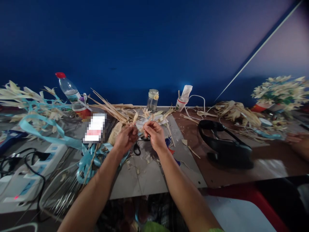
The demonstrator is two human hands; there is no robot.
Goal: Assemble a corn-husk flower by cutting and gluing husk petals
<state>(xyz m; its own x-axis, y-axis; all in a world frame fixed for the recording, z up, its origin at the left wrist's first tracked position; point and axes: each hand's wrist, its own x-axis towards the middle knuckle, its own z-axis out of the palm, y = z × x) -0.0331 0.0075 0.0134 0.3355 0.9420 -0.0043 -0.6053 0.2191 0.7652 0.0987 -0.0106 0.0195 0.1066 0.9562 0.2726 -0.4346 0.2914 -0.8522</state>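
Note:
My left hand [126, 138] is closed, its fingertips pinching a pale dried husk piece [135, 117] that sticks up above them. Just to its right, my right hand [155, 133] pinches a thin husk strip [148, 120]. A small gap separates the two hands. Between and below them lie black-handled scissors [137, 149], partly hidden. Behind the hands is a heap of dried husk strips [113, 111]. Left of my left hand, a tan bundle [115, 132] sits partly covered. Small husk scraps [135, 166] are scattered over the grey tabletop [145, 183].
Light-blue ribbon [85, 164], a phone [95, 128] and a power strip [41, 169] are left. A glass jar [152, 100] and paper cup [181, 103] stand behind. Right lie a black strapped object [224, 145], more husks [233, 114] and another person's hand [298, 141].

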